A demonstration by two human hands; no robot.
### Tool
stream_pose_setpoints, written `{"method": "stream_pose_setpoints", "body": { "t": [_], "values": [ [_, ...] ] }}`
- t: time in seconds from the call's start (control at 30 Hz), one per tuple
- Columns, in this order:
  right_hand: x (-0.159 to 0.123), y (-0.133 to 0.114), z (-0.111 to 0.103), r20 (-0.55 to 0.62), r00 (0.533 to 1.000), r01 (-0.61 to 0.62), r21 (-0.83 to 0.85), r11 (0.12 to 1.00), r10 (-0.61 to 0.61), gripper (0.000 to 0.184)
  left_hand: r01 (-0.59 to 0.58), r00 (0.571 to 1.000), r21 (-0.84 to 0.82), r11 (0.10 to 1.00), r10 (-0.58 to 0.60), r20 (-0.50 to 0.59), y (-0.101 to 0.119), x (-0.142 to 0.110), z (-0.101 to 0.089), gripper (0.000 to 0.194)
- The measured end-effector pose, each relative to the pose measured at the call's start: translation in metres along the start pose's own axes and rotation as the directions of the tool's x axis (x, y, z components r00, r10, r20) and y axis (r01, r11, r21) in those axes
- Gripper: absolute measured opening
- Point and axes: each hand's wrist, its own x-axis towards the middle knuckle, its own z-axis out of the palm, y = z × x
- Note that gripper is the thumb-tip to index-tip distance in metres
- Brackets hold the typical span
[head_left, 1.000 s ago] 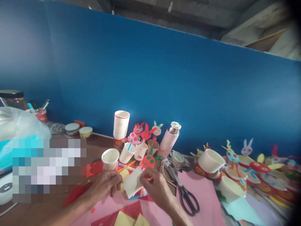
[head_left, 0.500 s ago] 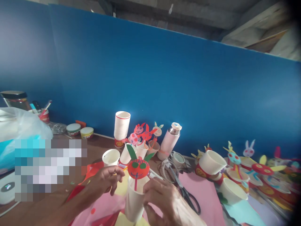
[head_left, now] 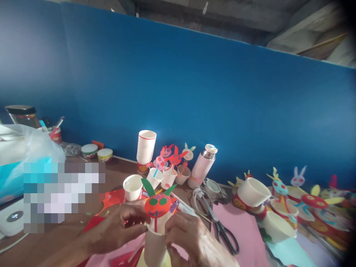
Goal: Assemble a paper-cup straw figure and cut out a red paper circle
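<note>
The right hand [head_left: 189,233] pinches the right side of the white cup [head_left: 155,246], low centre of the frame; the left hand [head_left: 118,228] curls by its left rim, its pressure hard to tell. A red rabbit face [head_left: 157,207] tops the rim. Scissors [head_left: 217,223] sit near, lower right; brown table [head_left: 115,174] stretches left of centre.

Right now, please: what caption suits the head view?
Left hand and right hand at a white cup with a green-eared red paper face.

front cup [head_left: 155,245]: smooth matt paper | rabbit face [head_left: 158,208]: matt paper | scissors [head_left: 216,220]: metal blades, plastic handles | bag [head_left: 41,142]: glossy plastic
</note>
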Motion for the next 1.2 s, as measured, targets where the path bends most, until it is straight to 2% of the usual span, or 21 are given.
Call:
{"method": "stream_pose_setpoints", "body": {
  "t": [0.07,0.17,0.27,0.33,0.4,0.53,0.67,0.77,0.87,0.97,1.07,1.2],
  "values": [
    [-0.004,0.001,-0.003,-0.014,0.998,-0.067,0.049,0.997,0.068,0.028,0.007,1.000,0.019,1.000,-0.006,-0.024,0.003,0.001,-0.002,0.017],
    [-0.011,0.006,-0.012,-0.112,0.979,-0.149,0.186,0.971,0.172,0.023,0.021,0.997,0.009,1.000,-0.020,-0.069,0.004,0.001,-0.002,0.016],
    [-0.015,0.014,-0.018,-0.224,0.936,-0.186,0.338,0.923,0.271,0.015,0.038,0.996,-0.065,0.997,-0.043,-0.083,0.004,0.001,-0.002,0.020],
    [-0.014,0.018,-0.019,-0.251,0.909,-0.220,0.389,0.895,0.333,0.012,0.049,0.991,-0.116,0.992,-0.063,-0.119,0.005,0.001,0.000,0.026],
    [-0.011,0.020,-0.018,-0.228,0.889,-0.285,0.404,0.869,0.397,0.010,0.050,0.982,-0.148,0.988,-0.076,-0.170,0.004,0.002,0.001,0.029],
    [-0.006,0.017,-0.011,-0.126,0.853,-0.430,0.381,0.818,0.507,0.011,0.055,0.947,-0.179,0.982,-0.108,-0.303,-0.002,0.003,0.008,0.022],
    [-0.001,0.012,0.001,-0.083,0.869,-0.433,0.346,0.832,0.487,0.018,0.051,0.907,-0.140,0.989,-0.104,-0.408,-0.012,0.005,0.014,0.019],
    [0.006,0.008,0.012,-0.088,0.887,-0.393,0.370,0.842,0.453,0.025,0.037,0.897,-0.099,0.994,-0.077,-0.436,-0.016,0.006,0.017,0.016],
    [0.010,0.006,0.022,-0.096,0.880,-0.404,0.365,0.839,0.465,0.025,0.021,0.898,-0.098,0.995,-0.062,-0.436,-0.016,0.005,0.022,0.015],
    [0.011,0.005,0.029,-0.099,0.866,-0.431,0.347,0.833,0.489,0.020,0.039,0.881,-0.097,0.994,-0.081,-0.467,-0.014,0.003,0.028,0.013],
    [0.010,0.008,0.039,-0.144,0.874,-0.400,0.330,0.855,0.465,0.022,0.069,0.868,-0.083,0.994,-0.101,-0.486,-0.012,0.002,0.032,0.012],
    [0.009,0.013,0.051,-0.210,0.872,-0.368,0.315,0.875,0.442,0.025,0.042,0.872,-0.069,0.997,-0.070,-0.484,-0.010,0.003,0.033,0.013]
  ]
}}
